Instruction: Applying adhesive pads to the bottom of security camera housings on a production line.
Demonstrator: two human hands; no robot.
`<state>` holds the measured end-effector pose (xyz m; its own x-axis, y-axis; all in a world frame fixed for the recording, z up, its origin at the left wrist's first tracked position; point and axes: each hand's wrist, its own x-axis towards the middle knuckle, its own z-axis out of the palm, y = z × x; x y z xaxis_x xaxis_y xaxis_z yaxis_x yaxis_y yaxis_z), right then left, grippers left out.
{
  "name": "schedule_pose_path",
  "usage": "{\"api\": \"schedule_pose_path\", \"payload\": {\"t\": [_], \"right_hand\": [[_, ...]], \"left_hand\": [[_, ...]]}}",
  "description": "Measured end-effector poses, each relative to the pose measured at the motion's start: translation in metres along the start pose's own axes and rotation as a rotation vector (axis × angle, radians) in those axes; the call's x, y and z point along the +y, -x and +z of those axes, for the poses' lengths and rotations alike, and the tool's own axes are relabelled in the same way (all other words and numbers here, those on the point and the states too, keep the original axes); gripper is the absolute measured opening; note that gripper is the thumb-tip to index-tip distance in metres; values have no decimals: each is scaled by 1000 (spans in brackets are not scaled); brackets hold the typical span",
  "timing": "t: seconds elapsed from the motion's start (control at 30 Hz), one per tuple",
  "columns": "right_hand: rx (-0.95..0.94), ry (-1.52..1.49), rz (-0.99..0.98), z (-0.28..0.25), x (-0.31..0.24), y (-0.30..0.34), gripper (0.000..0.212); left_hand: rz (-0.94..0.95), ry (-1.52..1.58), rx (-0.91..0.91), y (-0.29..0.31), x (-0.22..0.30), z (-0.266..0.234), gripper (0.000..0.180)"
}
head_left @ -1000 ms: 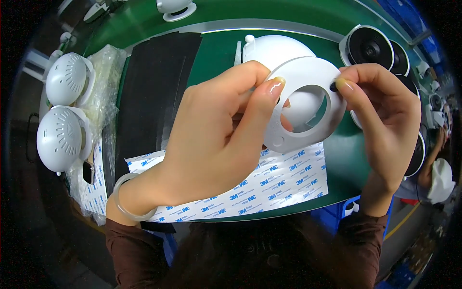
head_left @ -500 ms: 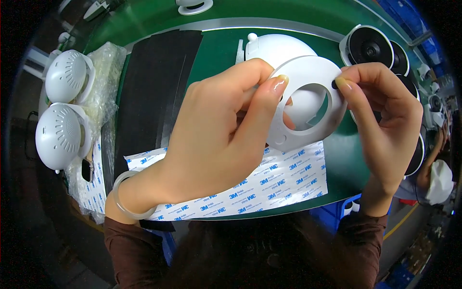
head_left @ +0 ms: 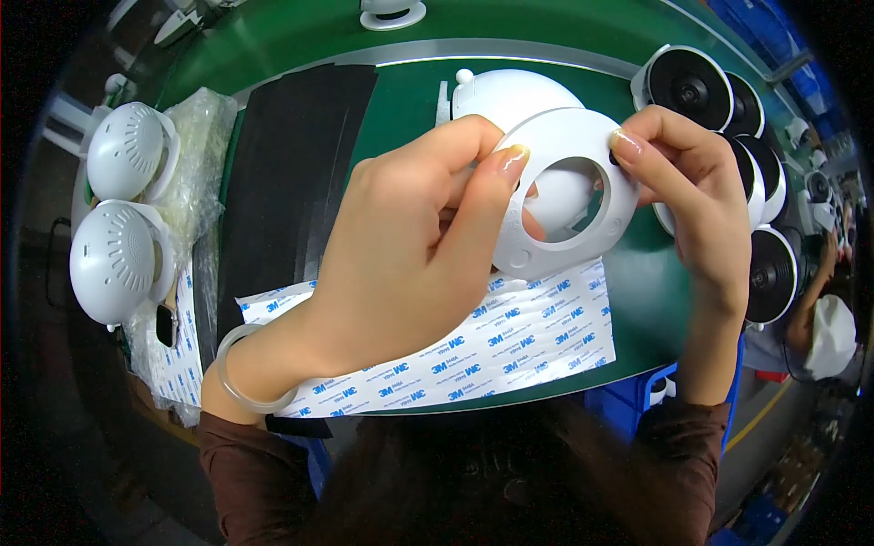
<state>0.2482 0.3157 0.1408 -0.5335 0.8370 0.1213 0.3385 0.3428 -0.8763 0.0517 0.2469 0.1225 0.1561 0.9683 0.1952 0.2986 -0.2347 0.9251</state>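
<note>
A white plastic ring plate [head_left: 557,135] with a large round hole is held up over the table, its face tilted toward me. My left hand [head_left: 401,237] is closed on its left side, thumb in front and fingers behind. At the opposite edge my right hand [head_left: 699,187] pinches the plate, the thumb pressing where a small black pad [head_left: 614,157] peeks out. Another dark spot shows beside my left thumb, mostly covered. Behind the plate stands a white domed housing [head_left: 519,91], partly seen through the hole. Beneath lies a white printed backing sheet [head_left: 455,369].
Long black foam strips [head_left: 282,173] lie left of my hands on the green table [head_left: 655,318]. Two white vented housings [head_left: 123,259] sit beside plastic wrap [head_left: 205,136] at the far left. Several white housings with black round speakers [head_left: 689,80] line the right. Below the right edge is a blue crate [head_left: 628,405].
Both hands have shifted slightly left with the ring plate. My right thumb has moved onto the plate's edge, covering most of the black pad that showed at its tip before.
</note>
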Motion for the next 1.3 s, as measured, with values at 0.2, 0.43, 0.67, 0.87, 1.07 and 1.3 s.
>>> {"api": "schedule_pose_path", "payload": {"t": [0.2, 0.43, 0.67, 0.87, 1.07, 1.3], "right_hand": [[39, -148, -74, 11, 6, -5, 26], [8, 394, -1, -2, 7, 43, 17], [68, 734, -333, 44, 58, 53, 18], [203, 943, -613, 19, 68, 80, 16], [147, 778, -588, 41, 14, 85, 33], [-156, 370, -275, 78, 0, 66, 20]], "left_hand": [[20, -11, 65, -4, -6, -9, 21], [-75, -1012, -242, 8, 26, -68, 32], [-303, -1141, -628, 24, -3, -41, 40], [-137, -1079, -444, 59, -29, -53, 30], [397, -1134, -91, 84, -24, -24, 20], [538, -1109, -20, 100, -17, -19, 34]]}}
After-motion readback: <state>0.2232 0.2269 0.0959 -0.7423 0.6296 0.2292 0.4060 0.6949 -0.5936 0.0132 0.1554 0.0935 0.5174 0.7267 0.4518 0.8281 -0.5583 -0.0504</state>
